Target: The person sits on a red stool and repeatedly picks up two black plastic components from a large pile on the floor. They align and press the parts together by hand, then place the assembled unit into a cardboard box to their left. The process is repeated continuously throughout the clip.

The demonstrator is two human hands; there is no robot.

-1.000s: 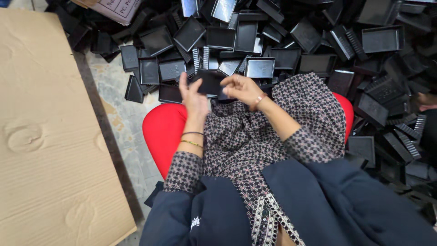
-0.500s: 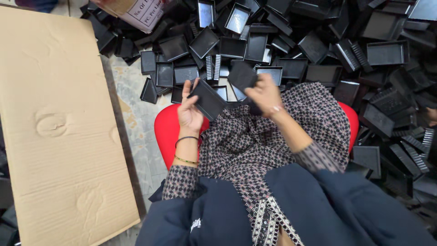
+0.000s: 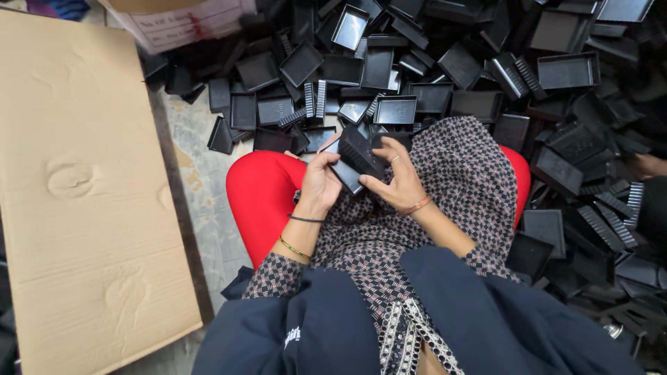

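Observation:
My left hand (image 3: pixel 318 182) and my right hand (image 3: pixel 397 182) meet over my lap, both gripping black plastic parts (image 3: pixel 356 156). A ribbed black piece lies on top of a flat black tray between the fingers. My left thumb and fingers clasp the lower left edge, and my right hand wraps the right side. Bracelets sit on both wrists. I sit on a red stool (image 3: pixel 258 194) in a patterned dress.
A large heap of black plastic trays (image 3: pixel 431 76) and ribbed pieces covers the floor ahead and to the right. A flattened brown cardboard sheet (image 3: pixel 76 194) lies on the left. A cardboard box (image 3: pixel 184 21) stands at the top. Another person's hand (image 3: pixel 649 165) shows at the right edge.
My hands came back from the heap toward my lap. The two black parts, held apart before, are now pressed together between both hands.

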